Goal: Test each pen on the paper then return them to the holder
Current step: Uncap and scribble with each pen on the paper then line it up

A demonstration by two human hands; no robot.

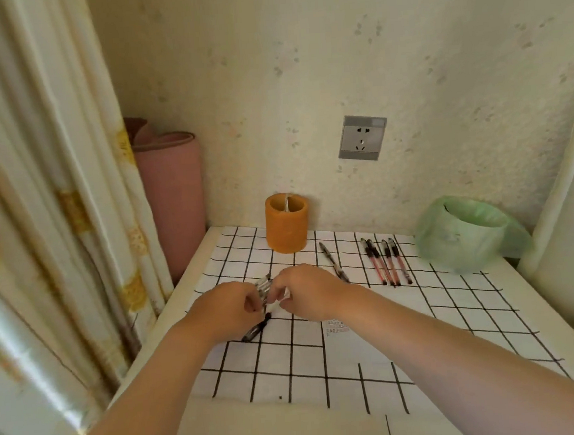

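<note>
My left hand (222,313) grips a small bundle of pens (263,285), their dark ends sticking out below the palm near the table. My right hand (307,293) meets it and pinches one pen of that bundle between its fingertips. An orange cylindrical holder (286,227) stands at the back of the table by the wall. A single dark pen (332,262) lies to its right. Further right, several red pens with black caps (387,262) lie side by side. A bit of printed paper (337,326) shows under my right wrist.
The table wears a white cloth with a black grid (425,337). A green plastic bag over a bin (465,234) sits at the back right. A pink roll (174,198) and a curtain (54,201) stand at the left. A wall socket (361,137) is above.
</note>
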